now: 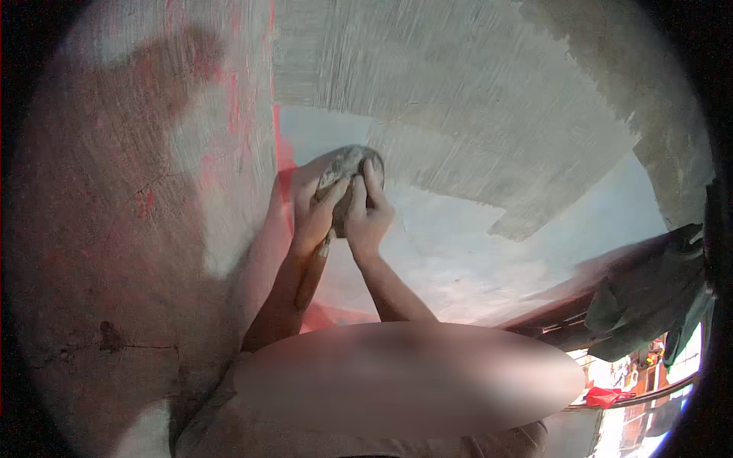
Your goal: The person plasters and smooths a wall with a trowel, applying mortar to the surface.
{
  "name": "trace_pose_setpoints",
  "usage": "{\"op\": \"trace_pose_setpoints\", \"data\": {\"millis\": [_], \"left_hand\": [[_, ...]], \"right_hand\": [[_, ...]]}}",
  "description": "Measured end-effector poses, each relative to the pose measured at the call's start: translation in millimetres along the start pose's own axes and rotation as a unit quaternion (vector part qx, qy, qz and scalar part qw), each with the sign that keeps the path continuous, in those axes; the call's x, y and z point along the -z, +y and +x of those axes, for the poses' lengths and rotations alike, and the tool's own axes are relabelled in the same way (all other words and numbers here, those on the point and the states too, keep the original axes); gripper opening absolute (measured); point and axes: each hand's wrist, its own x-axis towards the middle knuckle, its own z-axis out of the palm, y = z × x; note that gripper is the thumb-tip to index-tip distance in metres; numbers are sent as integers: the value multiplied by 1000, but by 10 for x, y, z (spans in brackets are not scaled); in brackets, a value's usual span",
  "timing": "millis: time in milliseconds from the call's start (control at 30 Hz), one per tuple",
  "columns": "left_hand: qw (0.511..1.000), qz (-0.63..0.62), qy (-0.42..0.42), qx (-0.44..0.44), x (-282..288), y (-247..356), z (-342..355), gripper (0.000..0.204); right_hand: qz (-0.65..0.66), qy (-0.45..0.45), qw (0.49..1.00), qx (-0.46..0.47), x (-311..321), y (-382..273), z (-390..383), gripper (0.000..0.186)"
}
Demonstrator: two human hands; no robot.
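Both my hands are raised together before the wall, gripping a rounded dark object (351, 159) smeared with grey-white. Its exact kind I cannot make out. My left hand (311, 217) closes on the object's left side, the thumb pressed over its front. On the right side, my right hand (370, 217) holds it with the fingers pointing up along its surface. A brown, stick-like shape with a pale end (325, 246) shows under my left hand, beside the forearm. Behind the hands is a wall (443, 137) with streaked grey patches over pale blue-white; whether the object touches it, I cannot tell.
A rough, reddish-stained wall face (137, 191) stands at the left, meeting the grey one at a pink vertical line. Dark cloth (634, 313) hangs at the right. Below it are a red item (607, 396) and a curved dark bar (649, 396) near bright light.
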Motion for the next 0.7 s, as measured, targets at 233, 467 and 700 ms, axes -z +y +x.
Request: {"op": "trace_pose_setpoints", "data": {"millis": [233, 467, 700], "left_hand": [[998, 10, 7, -57, -57, 141, -15, 24], [999, -35, -14, -36, -40, 192, 105, 26], [998, -33, -10, -44, -34, 315, 194, 26]], "right_hand": [[-14, -23, 998, -59, 13, -197, 80, 36], [69, -9, 997, -38, -62, -315, 189, 34], [44, 11, 998, 37, -99, -336, 246, 35]]}}
